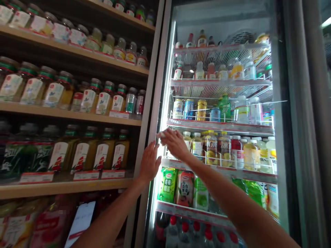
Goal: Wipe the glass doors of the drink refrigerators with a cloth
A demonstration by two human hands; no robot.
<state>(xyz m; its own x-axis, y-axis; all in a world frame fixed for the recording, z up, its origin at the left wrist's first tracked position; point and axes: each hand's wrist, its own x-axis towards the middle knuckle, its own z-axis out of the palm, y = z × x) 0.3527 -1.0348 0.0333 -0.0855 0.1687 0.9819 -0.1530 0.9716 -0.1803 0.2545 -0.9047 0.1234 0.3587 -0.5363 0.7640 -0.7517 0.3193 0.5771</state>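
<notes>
My left hand (150, 162) lies against the left frame of the drinks fridge, its fingers stretched upward and the thumb apart. It holds nothing that I can see. Just above and to the right, my right hand (174, 142) reaches across to the same edge of the glass door (219, 20). Its fingers are bent together around a small pale thing (162, 133) at the fingertips, which blurs into the bright light strip, so its kind is unclear. Behind the right hand, bottles of tea (197, 144) stand on a wire shelf inside the fridge.
On the left, a wooden shelf unit (64, 187) carries rows of bottles and jars. A white card or screen (81, 220) shows at the lower left. Inside the fridge are cans (201, 109), green and red drink packs (184, 187) and red-capped bottles (184, 229).
</notes>
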